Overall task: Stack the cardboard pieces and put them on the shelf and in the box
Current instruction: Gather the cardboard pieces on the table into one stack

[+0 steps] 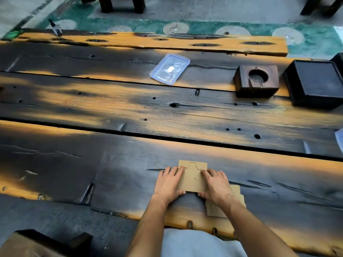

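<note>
A tan cardboard piece [193, 176] with cut lines on its face lies flat on the dark wooden table [111, 112] near the front edge. My left hand [168, 184] grips its left side, thumb under the near edge. My right hand [216, 184] grips its right side in the same way. Under my right wrist lies a loose pile of more cardboard pieces [220, 208], partly hidden by my forearm. A black box [315, 84] stands at the far right of the table.
A clear plastic lid with a blue rim [169, 69] lies in the middle far part. A dark wooden block with a round hollow [257, 79] sits left of the black box. A small dropper bottle [55, 28] stands far left. A brown stool [37, 243] is below left.
</note>
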Action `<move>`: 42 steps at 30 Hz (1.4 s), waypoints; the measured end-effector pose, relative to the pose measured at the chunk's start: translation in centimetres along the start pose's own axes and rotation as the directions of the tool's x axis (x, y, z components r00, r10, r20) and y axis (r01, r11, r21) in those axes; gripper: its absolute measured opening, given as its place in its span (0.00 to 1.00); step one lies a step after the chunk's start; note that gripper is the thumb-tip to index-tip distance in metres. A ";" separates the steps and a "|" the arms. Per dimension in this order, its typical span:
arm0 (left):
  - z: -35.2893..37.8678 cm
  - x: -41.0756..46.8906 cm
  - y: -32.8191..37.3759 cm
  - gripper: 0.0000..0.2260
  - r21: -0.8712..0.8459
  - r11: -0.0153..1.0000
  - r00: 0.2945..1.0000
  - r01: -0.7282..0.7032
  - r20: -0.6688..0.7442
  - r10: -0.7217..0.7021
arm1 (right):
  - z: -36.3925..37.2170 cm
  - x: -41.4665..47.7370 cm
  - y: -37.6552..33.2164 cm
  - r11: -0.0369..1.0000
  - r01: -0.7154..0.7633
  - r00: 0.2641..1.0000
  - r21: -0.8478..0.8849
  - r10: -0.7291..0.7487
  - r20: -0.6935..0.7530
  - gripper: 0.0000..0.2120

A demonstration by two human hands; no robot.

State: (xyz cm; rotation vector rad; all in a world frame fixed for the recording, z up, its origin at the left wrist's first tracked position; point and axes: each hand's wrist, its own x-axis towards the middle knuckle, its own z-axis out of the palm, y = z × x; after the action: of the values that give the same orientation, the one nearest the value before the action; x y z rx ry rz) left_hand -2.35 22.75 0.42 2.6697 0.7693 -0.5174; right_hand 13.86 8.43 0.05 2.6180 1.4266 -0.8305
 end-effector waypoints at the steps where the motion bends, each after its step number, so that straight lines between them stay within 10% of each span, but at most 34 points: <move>1: 0.2 -0.1 0.7 0.43 0.008 1.000 1.000 0.001 -0.003 -0.001 | 0.1 -0.4 0.6 1.000 0.008 1.000 0.002 -0.007 -0.005 0.43; 19: 6.6 -2.7 14.5 0.43 -0.017 0.999 0.999 0.050 0.007 -0.050 | 3.4 -8.6 12.6 0.998 0.062 0.998 -0.023 -0.062 0.030 0.42; 42: 10.0 -1.5 13.7 0.29 -0.070 0.997 0.996 0.042 0.081 -0.036 | 5.6 -7.7 12.9 0.996 0.045 0.996 0.072 -0.050 0.069 0.39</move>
State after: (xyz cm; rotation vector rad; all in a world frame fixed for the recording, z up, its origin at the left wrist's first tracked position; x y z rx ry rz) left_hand 1.56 7.07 -5.13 2.5566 0.8029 -0.5906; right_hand 18.31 -6.46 -3.79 2.5855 1.4726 -0.9864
